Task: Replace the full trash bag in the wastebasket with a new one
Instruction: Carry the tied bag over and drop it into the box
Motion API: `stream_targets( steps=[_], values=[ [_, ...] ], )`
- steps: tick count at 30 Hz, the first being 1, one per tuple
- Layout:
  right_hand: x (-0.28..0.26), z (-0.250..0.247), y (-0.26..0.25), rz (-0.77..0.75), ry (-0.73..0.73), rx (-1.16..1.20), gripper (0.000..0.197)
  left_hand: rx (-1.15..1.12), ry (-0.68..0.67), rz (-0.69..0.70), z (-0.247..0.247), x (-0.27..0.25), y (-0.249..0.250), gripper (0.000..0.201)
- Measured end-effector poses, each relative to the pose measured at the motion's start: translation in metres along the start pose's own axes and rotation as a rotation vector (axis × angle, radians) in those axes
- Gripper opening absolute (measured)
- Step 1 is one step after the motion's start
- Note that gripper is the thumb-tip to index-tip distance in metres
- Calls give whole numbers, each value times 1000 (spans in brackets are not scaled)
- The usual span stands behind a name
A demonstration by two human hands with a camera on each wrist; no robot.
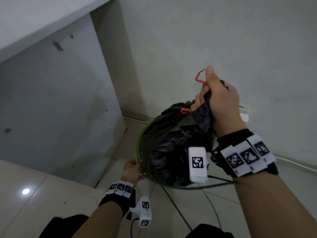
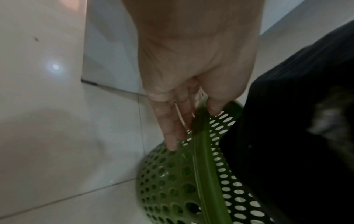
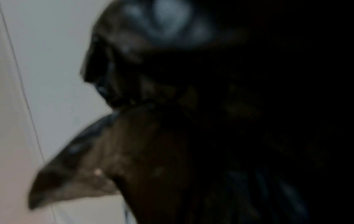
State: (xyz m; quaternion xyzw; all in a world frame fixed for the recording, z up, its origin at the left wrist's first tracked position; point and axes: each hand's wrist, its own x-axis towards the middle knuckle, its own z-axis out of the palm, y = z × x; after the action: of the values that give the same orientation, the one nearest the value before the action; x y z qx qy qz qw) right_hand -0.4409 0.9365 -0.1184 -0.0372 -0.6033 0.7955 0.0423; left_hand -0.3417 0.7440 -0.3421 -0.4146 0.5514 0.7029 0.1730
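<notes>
Right hand fisted round the gathered neck of the full black plastic trash bag, fingers curled tight on the bunched plastic, thumb up; thin red drawstring loops out of the top of the fist, another red bit shows at the bag's mouth. Bag bulges up out of the green perforated plastic wastebasket, which stands on the pale tiled floor by the far wall, just right of a grey-white cabinet panel. Left hand grips the basket's near-left rim: fingers straight down the outside of the holed wall, thumb hooked over the rim on the inside, pinching it. Right wrist view blurred and dark, mostly black bag plastic. Thin cables trail over the floor near the basket.
</notes>
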Motion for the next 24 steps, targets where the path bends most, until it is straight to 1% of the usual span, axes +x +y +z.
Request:
stream_targets(
  steps=[1, 3, 4, 5, 6, 7, 10, 13, 14, 15, 17, 19, 21, 24],
  values=[
    [-3, 4, -14, 13, -12, 14, 52, 36, 2, -15, -2, -1, 2, 25],
    [-11, 11, -43, 49, -21, 57, 52, 50, 8, -83, -9, -8, 8, 14],
    [-15, 13, -57, 72, -22, 86, 52, 95, 24, -98, -14, -13, 10, 15],
    [-20, 15, -72, 94, -24, 114, 51, 184, 25, -98, -21, -24, 15, 23],
    [-25, 18, -88, 123, -28, 131, 50, 280, 7, -94, -27, -40, 20, 26],
    [-31, 20, -103, 157, -32, 134, 49, 335, -13, -107, -34, -60, 26, 25],
    [-53, 29, -153, 261, -54, 80, 49, 360, -84, -265, -59, -137, 55, 22],
    [-80, 37, -195, 328, -79, -93, 55, 342, -88, -334, -94, -212, 79, 13],
    [-91, 39, -203, 347, -105, -155, 56, 376, -75, -325, -106, -236, 88, 15],
    [-103, 42, -208, 372, -131, -209, 54, 428, -60, -274, -118, -261, 99, 16],
    [-126, 47, -209, 450, -184, -315, 52, 464, -8, -138, -140, -302, 117, 19],
    [-149, 58, -204, 531, -251, -431, 60, 436, 44, -58, -165, -335, 131, 20],
    [-169, 80, -199, 580, -307, -488, 58, 444, 99, -2, -198, -358, 132, 21],
    [-204, 128, -194, 611, -365, -532, 55, 469, 169, -3, -262, -394, 110, 25]
  ],
)
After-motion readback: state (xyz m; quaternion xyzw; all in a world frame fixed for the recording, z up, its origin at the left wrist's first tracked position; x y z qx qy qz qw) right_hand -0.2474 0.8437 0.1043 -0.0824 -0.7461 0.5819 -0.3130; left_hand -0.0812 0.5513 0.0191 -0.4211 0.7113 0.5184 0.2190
